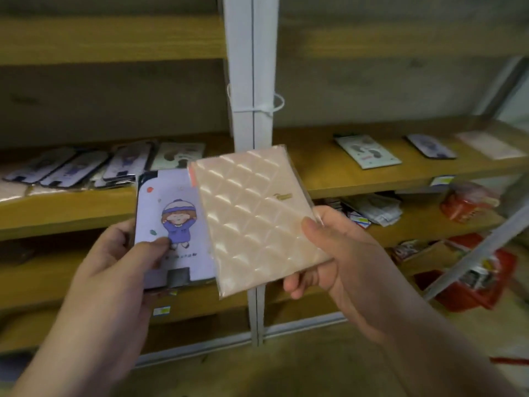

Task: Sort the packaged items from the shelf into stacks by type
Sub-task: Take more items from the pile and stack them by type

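Head view: two packaged items are held in front of the wooden shelf [357,179], at the centre of the frame. The left hand [120,253] is curled round a lilac cartoon-print package [171,213], thumb pressed on its face, fingers hidden behind it. The right hand [329,247] pinches a pink quilted package [252,216] at its right edge, thumb on top, fingers beneath. The pink package overlaps the lilac one's right side.

On the shelf at middle left, a fanned row of lilac packages [74,167] is seen, with pale pink packets [17,190] at its left end. At middle right, a white footprint-print package [367,151], one lilac package [430,146] and a pale pink package [491,144] lie apart, apparently as starts of stacks by type.

Judged risks:
- The pink wrapper looks glossy, and only an edge is pinched; it could slip or pivot downward when carried.
- The overlap could drag the lilac package along if the hands are separated carelessly.
- The pale pink packets at both ends of the shelf look alike in blur; a wrong stack could be chosen.
- The fanned row at left looks loose and could be knocked or slid off the shelf edge.
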